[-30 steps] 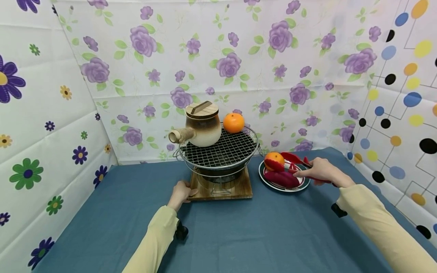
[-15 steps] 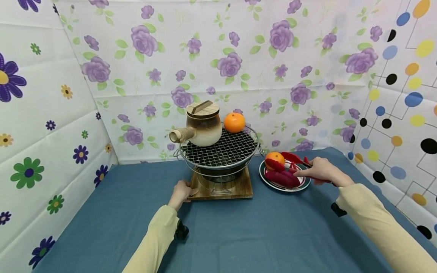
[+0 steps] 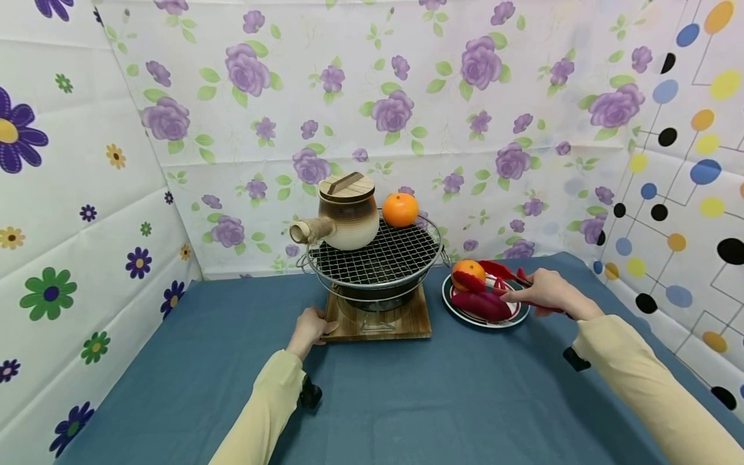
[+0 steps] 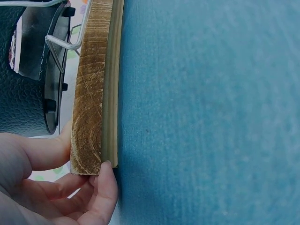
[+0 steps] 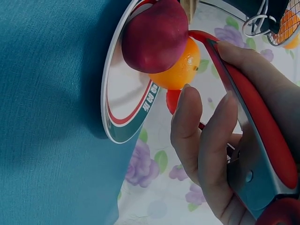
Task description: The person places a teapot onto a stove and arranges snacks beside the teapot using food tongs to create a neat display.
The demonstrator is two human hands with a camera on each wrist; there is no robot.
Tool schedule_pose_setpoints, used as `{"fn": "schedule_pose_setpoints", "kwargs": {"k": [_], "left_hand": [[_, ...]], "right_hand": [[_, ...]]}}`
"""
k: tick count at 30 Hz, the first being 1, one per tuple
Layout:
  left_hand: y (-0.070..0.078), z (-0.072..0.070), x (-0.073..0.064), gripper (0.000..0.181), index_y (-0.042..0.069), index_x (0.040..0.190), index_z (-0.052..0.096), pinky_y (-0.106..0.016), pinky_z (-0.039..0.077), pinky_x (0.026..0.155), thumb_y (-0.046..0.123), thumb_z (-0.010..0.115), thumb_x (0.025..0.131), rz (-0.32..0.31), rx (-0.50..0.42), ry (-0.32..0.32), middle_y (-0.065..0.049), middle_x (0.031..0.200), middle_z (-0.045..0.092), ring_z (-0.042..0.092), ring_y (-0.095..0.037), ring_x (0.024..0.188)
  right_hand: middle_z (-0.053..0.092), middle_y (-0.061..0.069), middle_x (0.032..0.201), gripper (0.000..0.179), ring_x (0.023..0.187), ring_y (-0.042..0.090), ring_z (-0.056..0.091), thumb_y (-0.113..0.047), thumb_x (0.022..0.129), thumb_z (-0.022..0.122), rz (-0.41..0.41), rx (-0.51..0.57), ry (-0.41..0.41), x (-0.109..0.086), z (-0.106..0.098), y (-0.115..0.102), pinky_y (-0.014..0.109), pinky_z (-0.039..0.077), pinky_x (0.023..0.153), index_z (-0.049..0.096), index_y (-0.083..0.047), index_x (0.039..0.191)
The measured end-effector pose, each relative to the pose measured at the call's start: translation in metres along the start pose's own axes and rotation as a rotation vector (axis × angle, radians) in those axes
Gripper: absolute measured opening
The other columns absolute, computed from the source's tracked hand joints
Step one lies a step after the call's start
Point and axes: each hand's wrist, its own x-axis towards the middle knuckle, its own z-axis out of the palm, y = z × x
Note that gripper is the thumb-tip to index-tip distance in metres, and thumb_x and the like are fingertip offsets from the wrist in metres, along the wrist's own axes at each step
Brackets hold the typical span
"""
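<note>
My left hand (image 3: 308, 330) grips the left front corner of a square wooden board (image 3: 401, 328); in the left wrist view the thumb lies on the board's top face and a fingertip is at its lower edge. On the right, my right hand (image 3: 549, 290) holds red-handled tongs (image 5: 265, 126). Their red tips stand on either side of an orange (image 3: 468, 266) on a white plate with a green-and-red rim (image 3: 462, 315). A purple sweet potato (image 3: 481, 305) lies in front of that orange on the plate.
On the board stands a round tabletop grill with a wire mesh (image 3: 395, 258). The mesh bears a clay side-handled pot (image 3: 351, 223) with a wooden lid (image 3: 347, 186), and another orange (image 3: 400, 210) at the back. Patterned cloth walls surround the blue-covered table (image 3: 407, 400).
</note>
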Motion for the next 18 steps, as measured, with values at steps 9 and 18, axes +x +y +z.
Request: {"fn": "schedule_pose_setpoints", "kwargs": {"k": [9, 18], "left_hand": [[0.001, 0.0, 0.0, 0.049, -0.016, 0.121, 0.044, -0.035, 0.054, 0.056, 0.006, 0.067, 0.083, 0.002, 0.002, -0.001, -0.032, 0.114, 0.045, 0.056, -0.035, 0.086], [0.002, -0.001, -0.002, 0.051, -0.017, 0.122, 0.042, -0.035, 0.054, 0.055, 0.005, 0.066, 0.083, 0.002, 0.007, 0.002, -0.034, 0.118, 0.042, 0.054, -0.038, 0.09]], "right_hand": [[0.047, 0.004, 0.05, 0.052, 0.045, 0.02, 0.056, -0.054, 0.075, 0.066, -0.008, -0.002, 0.021, -0.003, -0.005, -0.002, 0.031, 0.045, 0.05, 0.05, -0.005, 0.069], [0.049, 0.005, 0.052, 0.057, 0.047, 0.02, 0.057, -0.057, 0.074, 0.065, -0.001, -0.011, 0.033, -0.007, -0.012, -0.002, 0.031, 0.046, 0.052, 0.057, -0.001, 0.083]]}}
